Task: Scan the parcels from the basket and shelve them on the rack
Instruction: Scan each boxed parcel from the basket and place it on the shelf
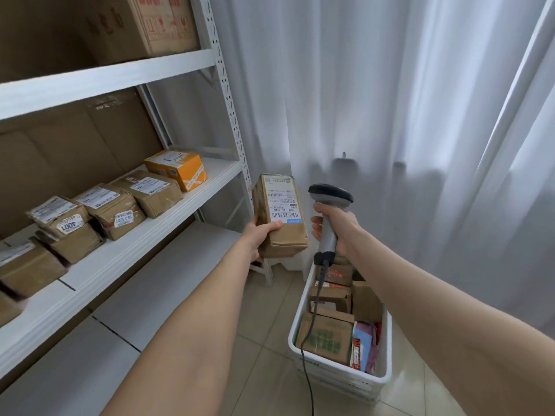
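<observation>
Now left hand [260, 236] grips one parcel [283, 232], right hand [341, 231] one scanner [330, 194].

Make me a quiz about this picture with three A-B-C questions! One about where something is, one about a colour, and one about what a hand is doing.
1. Where does the white basket stand?
A. on a table
B. on a chair
C. on the tiled floor

2. What colour is the box at the far end of the shelf's row?
A. green
B. orange
C. black

3. What is the right hand doing?
A. gripping the scanner
B. lying flat and open
C. holding a cup

Answers:
1 C: floor tiles show around the basket.
2 B: it is orange beside brown parcels.
3 A: its fingers curl round the scanner's handle, while the left hand holds a parcel.
</observation>
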